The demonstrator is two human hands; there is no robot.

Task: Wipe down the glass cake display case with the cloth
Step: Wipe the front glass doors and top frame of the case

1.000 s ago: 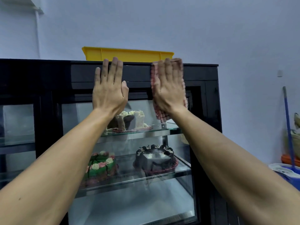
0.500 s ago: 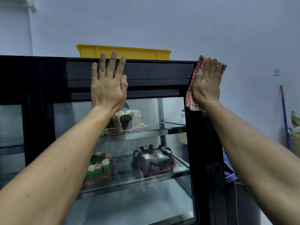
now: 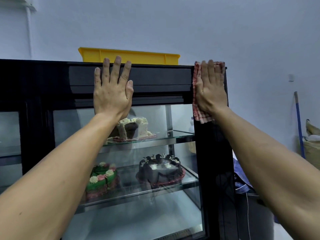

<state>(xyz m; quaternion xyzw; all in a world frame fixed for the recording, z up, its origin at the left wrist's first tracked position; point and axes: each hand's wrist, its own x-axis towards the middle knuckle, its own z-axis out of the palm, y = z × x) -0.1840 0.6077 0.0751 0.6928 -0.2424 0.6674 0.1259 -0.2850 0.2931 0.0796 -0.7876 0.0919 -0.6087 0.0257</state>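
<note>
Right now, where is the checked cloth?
In the head view the cloth is at the case's upper right corner, pressed flat against the black frame under the right hand, right of the yellow tray on top.

1. No text, label, brand, number or sign can be read anywhere in the head view.
2. The black frame of the display case carries no legible marking.
3. The yellow tray at twelve o'clock on top of the case shows plain sides with no lettering.
4. The small plate on the wall at about three o'clock is too small and blurred to read.
</note>
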